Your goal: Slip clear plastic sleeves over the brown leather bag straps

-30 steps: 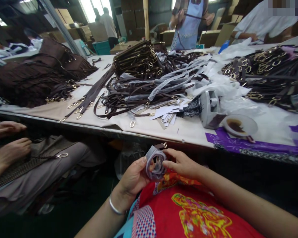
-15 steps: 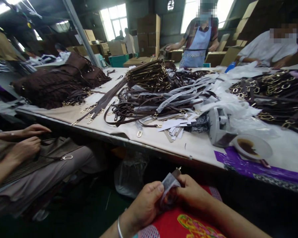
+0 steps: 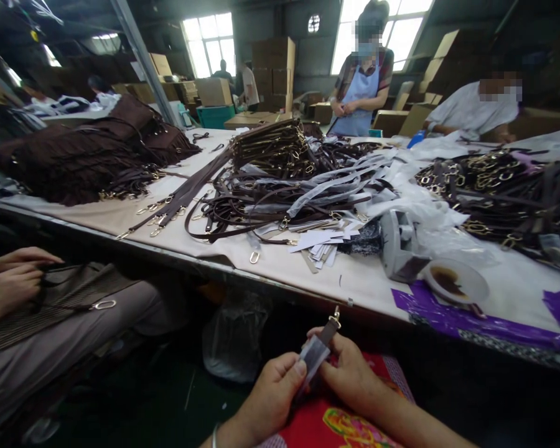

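Low in the view, over my lap in red patterned cloth (image 3: pixel 350 429), both my hands pinch one brown strap (image 3: pixel 318 348) that is partly covered by a thin clear plastic sleeve. My left hand (image 3: pixel 273 395) grips the sleeved lower part between thumb and fingers. My right hand (image 3: pixel 350 373) closes on the strap from the right side. The strap's bare end with a small gold clasp (image 3: pixel 336 317) sticks up above my fingers.
The long table (image 3: pixel 280 261) ahead carries a heap of brown straps (image 3: pixel 261 193), clear sleeves, paper tags (image 3: pixel 324 239), a tape dispenser (image 3: pixel 399 246), a dish (image 3: pixel 455 280) and fringed brown bags (image 3: pixel 84 155). A seated person's hands (image 3: pixel 9 277) work at left. Other people stand beyond.
The coiled, sleeved strap I held a second ago is now drawn out straight, its clasp end poking upward. My head has lifted, showing more of the room.
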Demonstrator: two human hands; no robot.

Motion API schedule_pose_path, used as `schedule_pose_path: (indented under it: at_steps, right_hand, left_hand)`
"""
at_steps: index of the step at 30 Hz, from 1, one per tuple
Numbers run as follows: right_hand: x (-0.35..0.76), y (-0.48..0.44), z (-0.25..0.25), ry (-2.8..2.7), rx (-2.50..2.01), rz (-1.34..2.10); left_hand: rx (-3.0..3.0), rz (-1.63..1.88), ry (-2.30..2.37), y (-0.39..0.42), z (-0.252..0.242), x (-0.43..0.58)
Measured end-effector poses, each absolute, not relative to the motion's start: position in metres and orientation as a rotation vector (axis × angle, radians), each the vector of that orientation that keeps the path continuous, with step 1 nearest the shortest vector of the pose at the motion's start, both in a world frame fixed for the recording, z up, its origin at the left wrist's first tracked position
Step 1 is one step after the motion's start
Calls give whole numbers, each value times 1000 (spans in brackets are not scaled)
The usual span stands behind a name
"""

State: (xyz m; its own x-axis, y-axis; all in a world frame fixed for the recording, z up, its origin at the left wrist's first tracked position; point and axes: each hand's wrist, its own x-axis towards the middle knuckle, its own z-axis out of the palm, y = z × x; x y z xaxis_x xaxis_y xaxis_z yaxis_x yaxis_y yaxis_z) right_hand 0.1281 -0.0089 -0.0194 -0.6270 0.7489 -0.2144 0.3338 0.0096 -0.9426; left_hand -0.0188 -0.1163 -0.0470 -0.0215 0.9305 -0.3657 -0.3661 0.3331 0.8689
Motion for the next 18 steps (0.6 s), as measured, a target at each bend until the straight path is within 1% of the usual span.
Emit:
schedule_pose_path:
  at_steps: [4, 9, 12, 15, 18]
  right_hand:
    - [137, -6, -17, -1936, -1021, 1782]
    - [144, -3, -28, -1619, -890, 2176]
    - [144, -3, -31, -1496, -900, 2293]
    - [146, 0, -23, -1625, -889, 2243]
    - [152, 19, -6, -2123, -893, 1941]
  left_hand:
    - [572, 1161, 1066, -118, -54, -18]
    - [564, 1152, 991, -119, -60, -18]
    - [621, 1131, 1028, -119, -57, -19]
    - [700, 1114, 1106, -118, -44, -24]
    - [796, 1136, 1195, -118, -28, -33]
